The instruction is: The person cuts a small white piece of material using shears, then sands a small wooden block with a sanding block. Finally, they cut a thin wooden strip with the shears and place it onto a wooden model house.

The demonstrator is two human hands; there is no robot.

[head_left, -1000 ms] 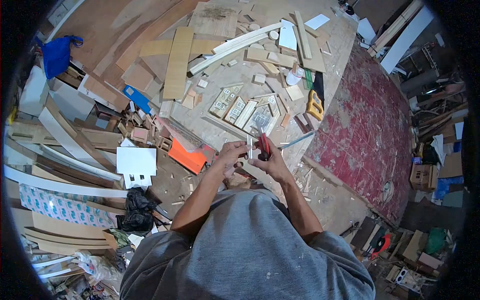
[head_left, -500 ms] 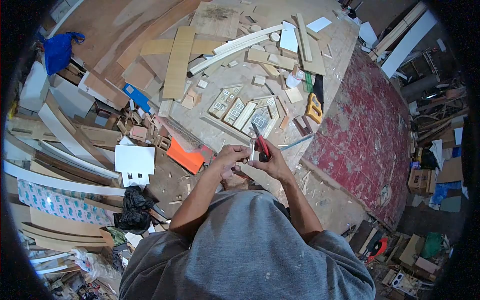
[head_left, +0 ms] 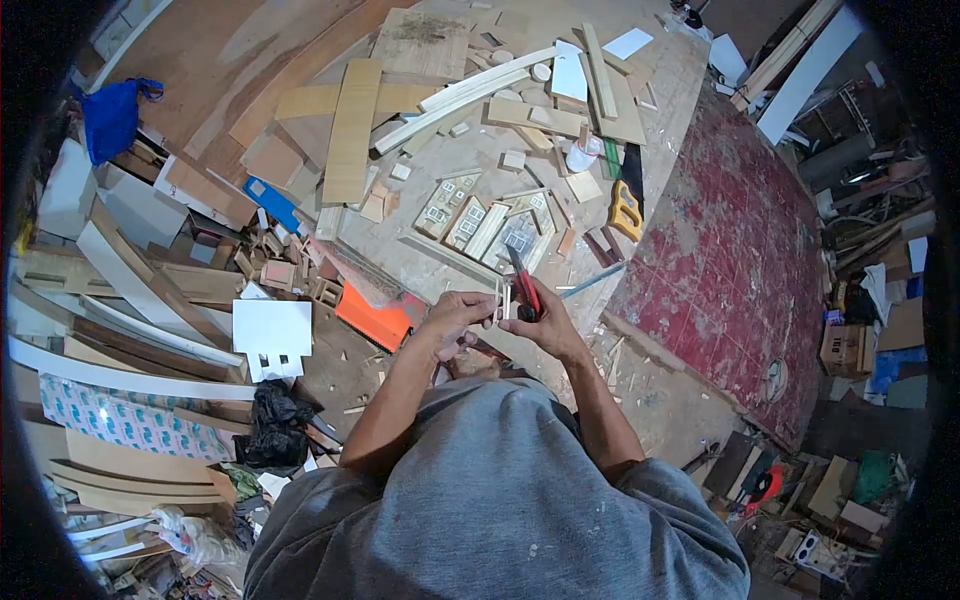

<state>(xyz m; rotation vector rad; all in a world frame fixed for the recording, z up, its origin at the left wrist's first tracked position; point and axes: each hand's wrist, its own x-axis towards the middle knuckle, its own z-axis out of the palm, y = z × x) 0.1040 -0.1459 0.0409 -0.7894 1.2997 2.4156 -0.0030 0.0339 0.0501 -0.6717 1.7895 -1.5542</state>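
In front of my chest, my left hand (head_left: 450, 322) is closed in a pinch on a small pale wooden piece (head_left: 506, 298), which shows as narrow upright strips. My right hand (head_left: 553, 330) is wrapped round a red utility knife (head_left: 527, 290), its dark blade end pointing up and away from me. The right thumb reaches across to the lower end of the wooden piece. Just beyond both hands, a miniature house facade (head_left: 470, 222) with tiny framed windows lies on the worktable (head_left: 400, 262).
A yellow-handled saw (head_left: 626, 212) and a white tub (head_left: 582, 155) are at the table's right. Planks (head_left: 352, 130) and offcuts cover its far side. An orange-bladed tool (head_left: 372, 316) and a white board (head_left: 272, 338) with cutouts lie left. Reddish flooring (head_left: 730, 260) spreads right.
Both hands keep nearly the same pose. The wooden piece has turned slightly, now showing two strips side by side. The whole view has shifted a little.
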